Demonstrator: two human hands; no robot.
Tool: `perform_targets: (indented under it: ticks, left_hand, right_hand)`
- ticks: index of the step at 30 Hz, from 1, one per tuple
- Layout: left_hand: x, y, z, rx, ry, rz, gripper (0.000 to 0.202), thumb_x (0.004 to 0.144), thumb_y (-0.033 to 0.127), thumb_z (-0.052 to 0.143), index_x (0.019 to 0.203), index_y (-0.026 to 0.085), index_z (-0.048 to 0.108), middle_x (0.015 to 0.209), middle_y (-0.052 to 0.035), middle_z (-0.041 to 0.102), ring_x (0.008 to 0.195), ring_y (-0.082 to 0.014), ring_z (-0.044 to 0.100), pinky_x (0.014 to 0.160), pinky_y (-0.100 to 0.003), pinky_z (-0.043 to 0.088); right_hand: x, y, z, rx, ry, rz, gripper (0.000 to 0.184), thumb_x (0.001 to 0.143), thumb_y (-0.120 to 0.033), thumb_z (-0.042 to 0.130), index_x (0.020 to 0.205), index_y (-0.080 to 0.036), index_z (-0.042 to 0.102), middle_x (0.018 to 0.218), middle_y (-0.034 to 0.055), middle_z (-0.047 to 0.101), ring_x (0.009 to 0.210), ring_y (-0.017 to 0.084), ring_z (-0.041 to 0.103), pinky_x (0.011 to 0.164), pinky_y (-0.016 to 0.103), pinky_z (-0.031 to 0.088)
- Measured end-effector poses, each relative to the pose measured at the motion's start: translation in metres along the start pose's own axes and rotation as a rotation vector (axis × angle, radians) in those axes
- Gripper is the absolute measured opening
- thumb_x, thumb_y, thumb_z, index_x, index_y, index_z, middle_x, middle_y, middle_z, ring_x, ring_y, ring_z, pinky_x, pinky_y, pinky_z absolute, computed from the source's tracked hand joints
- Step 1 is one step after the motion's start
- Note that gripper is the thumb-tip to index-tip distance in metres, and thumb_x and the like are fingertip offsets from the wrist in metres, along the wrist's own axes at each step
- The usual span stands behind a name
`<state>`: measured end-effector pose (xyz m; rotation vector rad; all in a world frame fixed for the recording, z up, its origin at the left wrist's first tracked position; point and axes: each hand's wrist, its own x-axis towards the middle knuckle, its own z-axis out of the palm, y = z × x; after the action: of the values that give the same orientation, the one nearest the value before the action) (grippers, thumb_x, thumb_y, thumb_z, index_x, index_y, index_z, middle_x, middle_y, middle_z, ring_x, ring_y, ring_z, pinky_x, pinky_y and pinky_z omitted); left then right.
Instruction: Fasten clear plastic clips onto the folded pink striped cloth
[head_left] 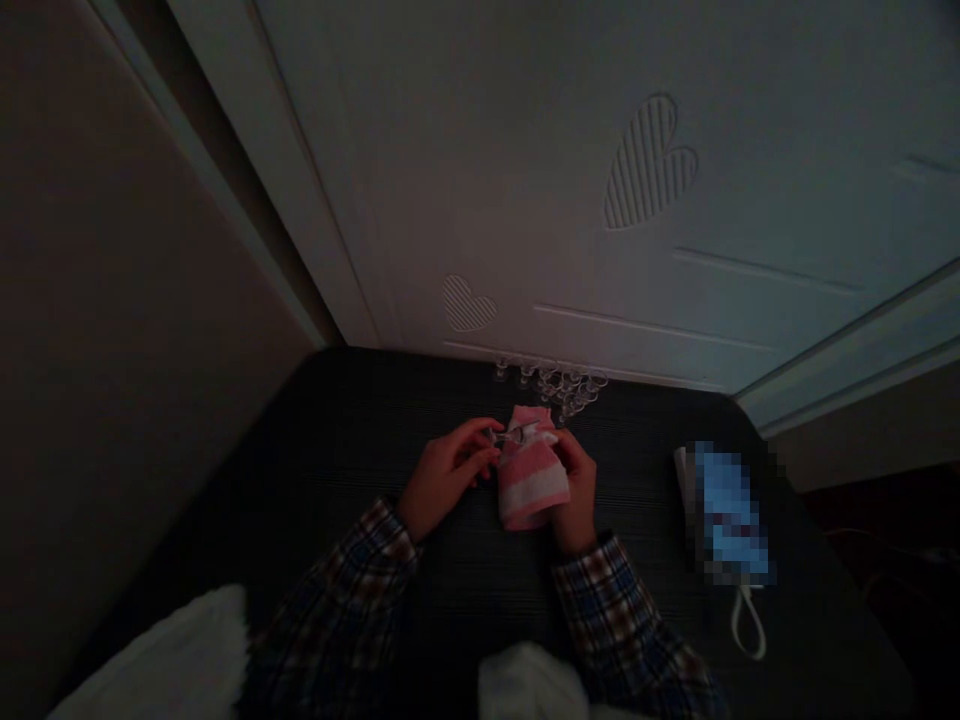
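A small clear stemmed piece (pixel 514 436), shaped like a tiny goblet, is pinched by its left end between the fingertips of my left hand (pixel 448 470). Its other end rests against a pink and white striped cloth (pixel 534 485). My right hand (pixel 576 490) is closed on the cloth from the right side, and folds of the fabric hide some of its fingers. Just beyond the cloth stands a group of several similar clear pieces (pixel 574 385), some overlapping. The dim light makes their exact kind hard to tell.
The dark tabletop (pixel 360 430) meets a white panel (pixel 420 200) with raised hearts at the back. To the right lies a pixelated blue object (pixel 727 510) with a white strap loop (pixel 750 625). White fabric (pixel 172 660) shows at the lower left.
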<state>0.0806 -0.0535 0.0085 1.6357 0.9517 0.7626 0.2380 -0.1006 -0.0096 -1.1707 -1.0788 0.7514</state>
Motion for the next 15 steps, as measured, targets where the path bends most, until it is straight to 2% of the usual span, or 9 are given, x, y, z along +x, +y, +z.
perform_targets:
  ticks: [7, 9, 12, 15]
  left_hand:
    - [0.0005, -0.0059, -0.0025, 0.023, 0.056, -0.036, 0.032, 0.083, 0.041, 0.043, 0.088, 0.014, 0.061, 0.064, -0.0014, 0.058, 0.058, -0.0119, 0.055, 0.049, -0.021, 0.043]
    - [0.0009, -0.0061, -0.0023, 0.004, 0.056, -0.038, 0.034, 0.084, 0.040, 0.042, 0.099, 0.015, 0.059, 0.072, -0.0029, 0.060, 0.060, -0.0123, 0.055, 0.050, -0.022, 0.044]
    - [0.0013, -0.0038, -0.0009, -0.018, 0.045, -0.029, 0.046, 0.080, 0.037, 0.049, 0.123, 0.020, 0.045, 0.087, -0.0042, 0.060, 0.062, -0.0121, 0.056, 0.049, -0.022, 0.046]
    - [0.0013, -0.0017, 0.0005, 0.025, 0.031, -0.008, 0.054, 0.075, 0.033, 0.056, 0.126, 0.024, 0.041, 0.095, -0.0044, 0.060, 0.064, -0.0118, 0.057, 0.050, -0.021, 0.046]
  right_hand:
    - [-0.0014, 0.0017, 0.0013, 0.010, -0.035, -0.014, 0.014, 0.071, -0.017, 0.059, 0.084, -0.020, 0.062, 0.083, 0.0011, 0.060, 0.076, 0.015, 0.055, 0.068, 0.025, 0.042]
    - [-0.0010, 0.0026, 0.0015, 0.004, -0.032, -0.017, 0.013, 0.071, -0.016, 0.059, 0.084, -0.020, 0.063, 0.083, 0.0012, 0.060, 0.076, 0.015, 0.055, 0.067, 0.025, 0.042]
    - [0.0004, 0.0031, 0.0012, -0.002, -0.011, -0.011, 0.015, 0.071, -0.015, 0.058, 0.084, -0.020, 0.063, 0.085, 0.0015, 0.060, 0.077, 0.015, 0.055, 0.067, 0.025, 0.042]
    - [0.0014, 0.0031, 0.0006, 0.015, 0.018, -0.003, 0.015, 0.070, -0.014, 0.058, 0.084, -0.019, 0.062, 0.086, 0.0016, 0.060, 0.078, 0.016, 0.055, 0.069, 0.026, 0.042]
